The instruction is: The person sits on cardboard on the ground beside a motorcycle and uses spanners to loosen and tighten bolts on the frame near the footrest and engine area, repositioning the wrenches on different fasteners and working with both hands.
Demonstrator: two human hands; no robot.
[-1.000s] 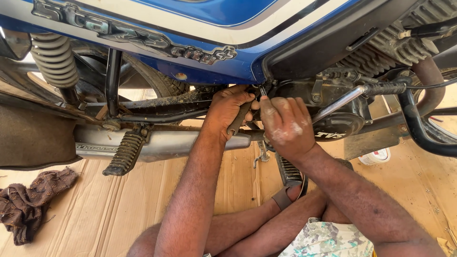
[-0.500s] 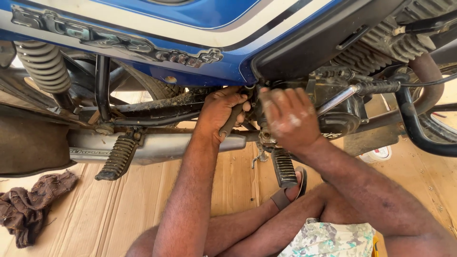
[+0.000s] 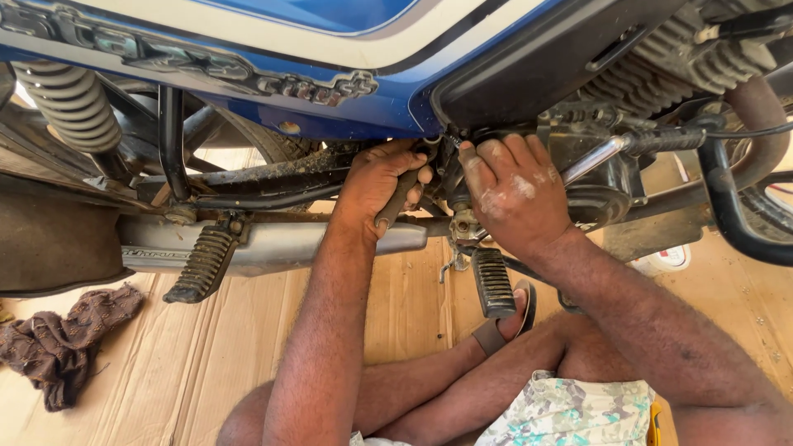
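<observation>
Blue motorcycle (image 3: 347, 91), side view from a seated position beneath it; every place below is given relative to its engine case (image 3: 591, 194). Left of the case, the silver exhaust muffler (image 3: 273, 244) runs along the frame, with a ribbed passenger footpeg (image 3: 198, 264) hanging in front of it and the rear coil spring (image 3: 70, 103) far off to the upper left. Just below the case and slightly left hangs the rider footpeg (image 3: 493, 282); a chromed kick-start lever (image 3: 595, 157) crosses the case's upper face. Flattened cardboard (image 3: 206, 355) covers the ground under it all, and a dark rag (image 3: 58, 343) lies well to the lower left.

The left hand (image 3: 382, 186), immediately left of the case, is closed around a dark tool handle (image 3: 396, 198). The right hand (image 3: 516, 194) lies on the case's left edge, fingers curled into the recess; whether they pinch anything cannot be told.

Judged step: working a fastener in the recess between the two hands. The next move calls for steady turning force with the tool kept seated.
</observation>
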